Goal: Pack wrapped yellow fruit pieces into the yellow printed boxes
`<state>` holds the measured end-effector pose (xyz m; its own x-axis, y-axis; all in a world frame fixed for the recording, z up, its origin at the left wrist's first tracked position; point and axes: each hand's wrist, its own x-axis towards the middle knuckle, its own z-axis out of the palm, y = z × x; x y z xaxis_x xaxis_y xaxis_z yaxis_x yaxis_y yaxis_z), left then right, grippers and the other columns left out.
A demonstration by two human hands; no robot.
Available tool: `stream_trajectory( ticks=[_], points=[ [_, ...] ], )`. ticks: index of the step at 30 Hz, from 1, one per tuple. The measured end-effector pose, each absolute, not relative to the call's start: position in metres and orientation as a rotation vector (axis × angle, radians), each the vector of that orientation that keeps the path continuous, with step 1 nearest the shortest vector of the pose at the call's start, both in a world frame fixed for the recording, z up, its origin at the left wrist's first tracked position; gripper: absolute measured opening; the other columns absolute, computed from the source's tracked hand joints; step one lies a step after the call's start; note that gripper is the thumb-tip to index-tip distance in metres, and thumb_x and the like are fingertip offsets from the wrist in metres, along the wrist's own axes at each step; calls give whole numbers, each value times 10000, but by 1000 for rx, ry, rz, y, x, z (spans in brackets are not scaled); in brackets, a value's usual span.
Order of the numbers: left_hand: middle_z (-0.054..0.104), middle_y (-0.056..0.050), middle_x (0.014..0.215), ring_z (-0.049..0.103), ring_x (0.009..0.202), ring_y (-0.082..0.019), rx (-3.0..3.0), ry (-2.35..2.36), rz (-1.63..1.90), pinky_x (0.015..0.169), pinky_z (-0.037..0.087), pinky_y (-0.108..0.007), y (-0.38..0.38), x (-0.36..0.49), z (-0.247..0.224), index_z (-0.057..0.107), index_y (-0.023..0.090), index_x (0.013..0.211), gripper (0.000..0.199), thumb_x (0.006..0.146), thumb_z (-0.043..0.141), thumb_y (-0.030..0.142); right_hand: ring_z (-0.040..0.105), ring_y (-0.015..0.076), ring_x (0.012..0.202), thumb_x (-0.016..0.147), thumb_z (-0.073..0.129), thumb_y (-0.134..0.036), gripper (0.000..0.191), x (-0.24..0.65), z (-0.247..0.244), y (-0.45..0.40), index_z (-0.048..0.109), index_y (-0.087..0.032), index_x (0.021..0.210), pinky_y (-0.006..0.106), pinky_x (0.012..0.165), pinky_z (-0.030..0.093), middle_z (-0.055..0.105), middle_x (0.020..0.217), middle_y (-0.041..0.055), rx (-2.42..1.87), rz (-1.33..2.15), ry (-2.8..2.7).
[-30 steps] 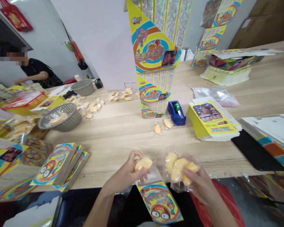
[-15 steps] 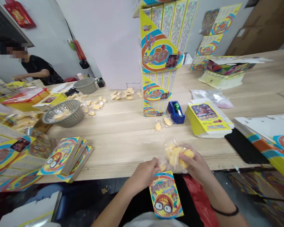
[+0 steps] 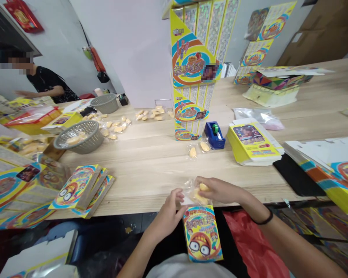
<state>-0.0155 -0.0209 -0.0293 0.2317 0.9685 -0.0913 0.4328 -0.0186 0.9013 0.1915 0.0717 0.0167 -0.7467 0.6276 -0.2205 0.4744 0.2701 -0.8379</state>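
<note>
A colourful box with a cartoon face with glasses stands at the table's front edge, close to my body, its top end towards the table. Wrapped yellow pieces in clear film are at that top end. My right hand closes its fingers on them from the right. On the left, my left hand has thumb and fingers apart beside the box's upper left corner, near a white flap. Whether its fingertips touch the flap is unclear.
Farther back are two loose wrapped pieces, a blue tape dispenser and a tall box stack. Flat cartons lie right. Three filled boxes, a grey basket and a person are left.
My right hand has moved left with the wrapped pieces, down to the box's top end. My left hand's fingers have spread from a pinch, and it has shifted slightly left.
</note>
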Motion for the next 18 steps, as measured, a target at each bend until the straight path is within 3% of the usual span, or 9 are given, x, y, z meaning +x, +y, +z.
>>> stream_trajectory(
  ticks=[3, 6, 8, 12, 15, 18],
  points=[
    [433, -98, 1242, 557, 983, -143, 1337, 1251, 836, 885, 456, -366, -22, -17, -32, 280, 245, 1218, 337, 902, 376, 309, 467, 120, 597, 653, 540, -146, 142, 186, 16, 80, 566, -174, 790, 233, 573, 387, 544, 672, -31, -975, 1780, -2425],
    [497, -81, 1166, 547, 990, -158, 1365, 1246, 768, 889, 452, -370, -19, -13, -31, 382, 232, 1193, 301, 902, 374, 308, 502, 126, 598, 605, 599, -202, 144, 190, 12, 91, 581, -171, 744, 227, 555, 410, 562, 658, -40, -927, 1945, -2352],
    [517, -70, 1138, 540, 978, -161, 1424, 1278, 751, 888, 448, -372, -16, -9, -29, 408, 237, 1205, 319, 893, 396, 302, 518, 132, 640, 663, 580, -276, 160, 197, 9, 95, 570, -169, 781, 238, 594, 423, 576, 704, -28, -984, 1906, -2267],
    [490, -59, 1130, 534, 888, -138, 1520, 1310, 843, 847, 461, -344, -12, -3, -33, 396, 250, 1237, 358, 880, 413, 272, 513, 137, 676, 801, 466, -336, 186, 202, 6, 89, 522, -168, 856, 250, 620, 415, 569, 767, 0, -1163, 1542, -2078],
    [486, -57, 1069, 518, 893, -143, 1551, 1338, 896, 832, 460, -327, -13, 0, -39, 448, 229, 1165, 290, 878, 407, 253, 542, 166, 713, 806, 458, -229, 113, 195, 6, 71, 546, -160, 820, 270, 651, 408, 596, 779, 40, -1201, 1120, -2279],
    [487, -67, 1082, 534, 906, -148, 1395, 1372, 938, 801, 473, -322, -17, 2, -44, 431, 219, 1114, 233, 892, 381, 269, 572, 231, 809, 780, 425, -114, 173, 187, 9, 52, 593, -150, 799, 318, 704, 398, 637, 825, 106, -1180, 846, -2630]
  ],
)
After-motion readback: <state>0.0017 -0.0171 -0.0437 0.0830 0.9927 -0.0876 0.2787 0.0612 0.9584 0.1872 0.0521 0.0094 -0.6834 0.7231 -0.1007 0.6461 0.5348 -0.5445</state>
